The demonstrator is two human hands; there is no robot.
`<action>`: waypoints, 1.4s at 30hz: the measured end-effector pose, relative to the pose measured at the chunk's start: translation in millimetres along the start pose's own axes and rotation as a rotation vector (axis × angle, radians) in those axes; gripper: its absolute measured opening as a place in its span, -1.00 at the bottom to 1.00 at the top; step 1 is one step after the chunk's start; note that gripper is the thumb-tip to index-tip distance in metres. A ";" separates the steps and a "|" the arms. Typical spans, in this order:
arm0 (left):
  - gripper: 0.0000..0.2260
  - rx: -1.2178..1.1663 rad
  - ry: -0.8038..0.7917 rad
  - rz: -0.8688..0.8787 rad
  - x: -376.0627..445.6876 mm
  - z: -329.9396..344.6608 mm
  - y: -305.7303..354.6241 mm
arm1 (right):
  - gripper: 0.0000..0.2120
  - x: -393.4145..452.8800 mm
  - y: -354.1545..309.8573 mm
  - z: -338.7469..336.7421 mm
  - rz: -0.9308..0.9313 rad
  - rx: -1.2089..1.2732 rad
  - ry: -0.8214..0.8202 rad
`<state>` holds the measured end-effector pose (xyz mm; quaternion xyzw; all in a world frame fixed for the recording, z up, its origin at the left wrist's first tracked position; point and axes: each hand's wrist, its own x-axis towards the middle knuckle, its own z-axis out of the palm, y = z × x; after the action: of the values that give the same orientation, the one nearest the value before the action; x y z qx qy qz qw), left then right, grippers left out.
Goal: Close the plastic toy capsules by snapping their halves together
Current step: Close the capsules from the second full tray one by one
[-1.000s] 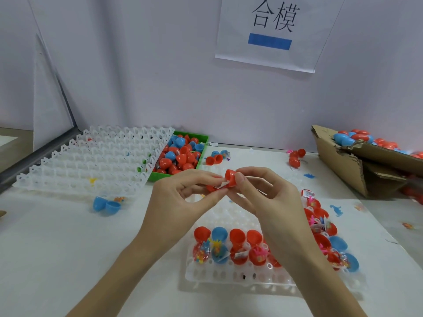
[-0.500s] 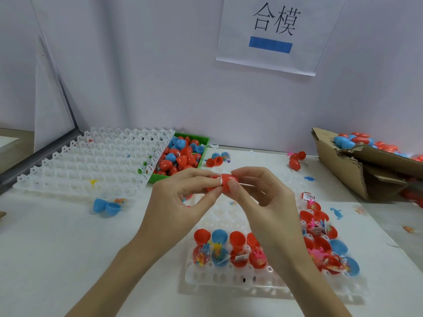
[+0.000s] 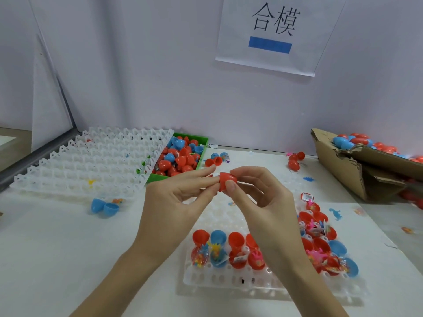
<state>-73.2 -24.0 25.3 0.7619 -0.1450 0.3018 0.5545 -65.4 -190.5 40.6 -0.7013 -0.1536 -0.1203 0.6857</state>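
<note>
A red capsule (image 3: 227, 179) is held above the table between both hands. My right hand (image 3: 258, 197) pinches its red half with thumb and forefinger. My left hand (image 3: 180, 195) grips the other half, which its fingers mostly hide. The two halves are pressed together. Below the hands a white grid tray (image 3: 229, 280) holds a row of open red and blue capsule halves (image 3: 218, 239) with small toys inside. More open capsules (image 3: 320, 248) lie at the tray's right side.
A larger empty white grid tray (image 3: 91, 161) sits at back left beside a green bin (image 3: 178, 156) full of red and blue capsules. A torn cardboard box (image 3: 357, 170) with capsules stands at right. A loose blue capsule (image 3: 104, 205) lies on the table at left.
The hands have pushed the red halves closer, so the white slip seen between them earlier is hidden. Both hands stay at about the same place.
</note>
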 end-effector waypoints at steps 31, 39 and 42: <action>-0.88 -0.112 -0.049 -0.035 -0.8 2.7 2.3 | -0.83 -4.4 -3.4 4.4 -0.095 0.004 -0.004; -0.89 -0.234 -0.057 -0.068 -2.0 4.7 9.3 | -0.83 -5.3 -4.5 4.9 -0.138 0.014 0.007; -0.86 -0.189 -0.046 -0.034 -1.4 3.9 11.0 | -0.82 -4.2 -5.6 3.7 -0.140 0.015 0.017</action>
<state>-79.2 -31.6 32.0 0.7152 -0.1726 0.2596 0.6255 -71.6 -187.0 44.1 -0.6824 -0.1975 -0.1730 0.6822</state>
